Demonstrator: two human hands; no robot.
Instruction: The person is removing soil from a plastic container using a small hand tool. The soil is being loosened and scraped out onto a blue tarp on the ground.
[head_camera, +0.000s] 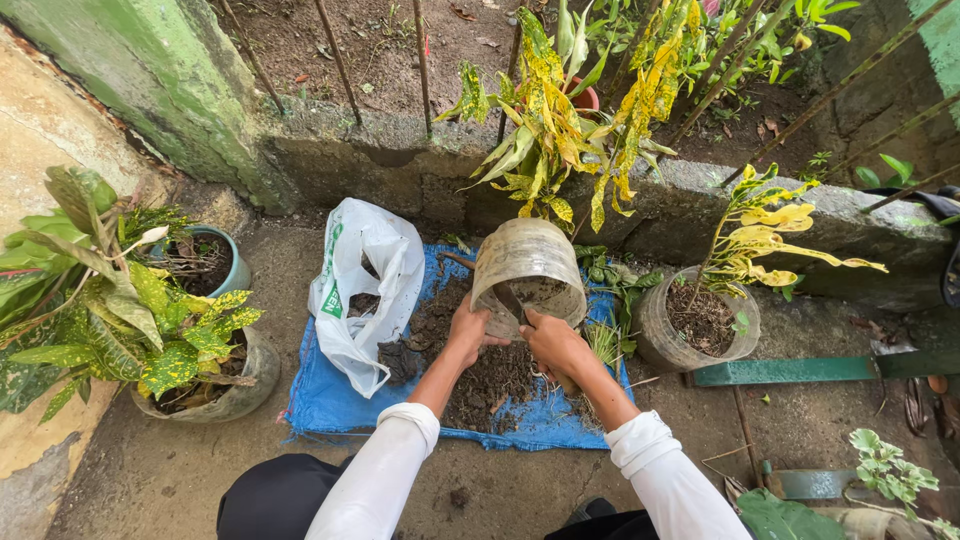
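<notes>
Seen from above, a person in white long sleeves works on a concrete floor (150, 470) beside a low garden wall (400, 170). A blue sheet (330, 405) is spread on the floor, with a heap of dark soil (490, 385) on it. The left hand (468, 333) grips the rim of a clear plastic pot (528, 262), which is tipped on its side with its mouth toward the person, soil showing inside. The right hand (553, 343) is closed around a tool handle (508, 300) that reaches into the pot's mouth; what kind of tool it is cannot be told. A white plastic bag (360, 290) holding soil slumps on the sheet's left part. A potted plant with yellow leaves (700, 320) stands just right of the sheet, and two more potted plants (190, 350) stand well to the left.
</notes>
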